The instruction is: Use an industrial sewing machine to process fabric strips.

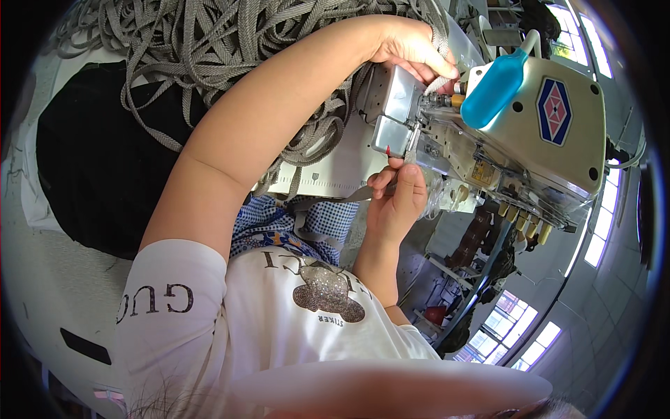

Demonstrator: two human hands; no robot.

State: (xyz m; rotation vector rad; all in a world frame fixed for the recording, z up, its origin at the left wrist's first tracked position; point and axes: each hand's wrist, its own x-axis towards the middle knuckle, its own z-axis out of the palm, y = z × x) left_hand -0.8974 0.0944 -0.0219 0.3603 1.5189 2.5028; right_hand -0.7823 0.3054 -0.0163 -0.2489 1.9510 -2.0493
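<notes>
A grey woven webbing strap (412,149) runs under the presser area of a cream sewing machine (558,171). My left hand (413,47) reaches round the far side of the metal work plate (400,98), its fingers closed on the strap beside the needle area. On the near side, my right hand (399,199) pinches the same strap between thumb and fingers, close to the plate's front edge. Machine parts partly hide the stretch of strap between the hands. A strap tail hangs from near my right hand toward my lap.
A large tangled heap of grey webbing (230,42) covers the table behind my left arm. Black cloth (91,160) lies to the left. A blue lamp-like attachment (495,87) juts over the machine head. Shelving and windows (499,325) stand at right.
</notes>
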